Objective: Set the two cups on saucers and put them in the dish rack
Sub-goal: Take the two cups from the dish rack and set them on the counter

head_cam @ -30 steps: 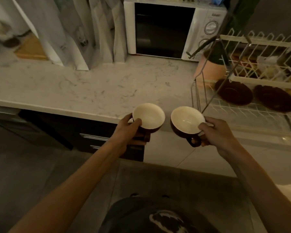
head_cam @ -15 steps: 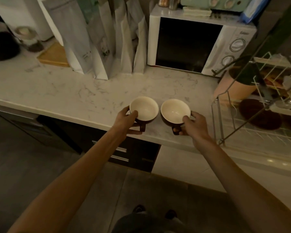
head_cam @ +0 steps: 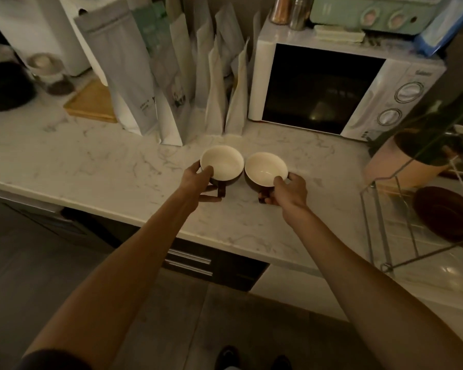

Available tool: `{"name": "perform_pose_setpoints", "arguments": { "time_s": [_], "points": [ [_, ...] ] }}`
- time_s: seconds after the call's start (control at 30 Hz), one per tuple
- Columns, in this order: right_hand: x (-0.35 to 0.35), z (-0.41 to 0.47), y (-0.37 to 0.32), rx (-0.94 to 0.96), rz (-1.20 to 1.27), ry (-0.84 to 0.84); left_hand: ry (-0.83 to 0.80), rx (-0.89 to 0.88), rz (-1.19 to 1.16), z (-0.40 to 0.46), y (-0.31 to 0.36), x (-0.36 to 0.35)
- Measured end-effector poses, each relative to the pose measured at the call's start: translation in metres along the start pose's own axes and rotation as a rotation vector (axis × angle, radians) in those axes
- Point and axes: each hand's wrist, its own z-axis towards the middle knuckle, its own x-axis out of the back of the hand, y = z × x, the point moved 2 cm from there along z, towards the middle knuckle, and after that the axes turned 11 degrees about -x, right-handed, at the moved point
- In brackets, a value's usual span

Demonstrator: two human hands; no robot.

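Now gripping one brown cup each, left hand on the left cup, right hand on the right cup, rims nearly touching above the tabletop left of the dish rack, risking a clink or chip if brought closer.

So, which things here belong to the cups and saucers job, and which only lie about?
For the job: left cup in left hand; right cup in right hand; brown saucer; dish rack.
Only lying about: microwave; paper bags; wooden board.
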Motion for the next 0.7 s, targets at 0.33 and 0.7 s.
{"name": "perform_pose_setpoints", "arguments": {
  "time_s": [0.33,0.7],
  "points": [
    [-0.055,0.030,-0.024,-0.020,-0.041,0.035,0.060,0.029,-0.017,0.046,-0.004,0.029],
    [-0.075,0.050,-0.031,-0.046,-0.073,0.046,0.057,0.047,-0.016,0.077,-0.002,0.032]
  ]
}}
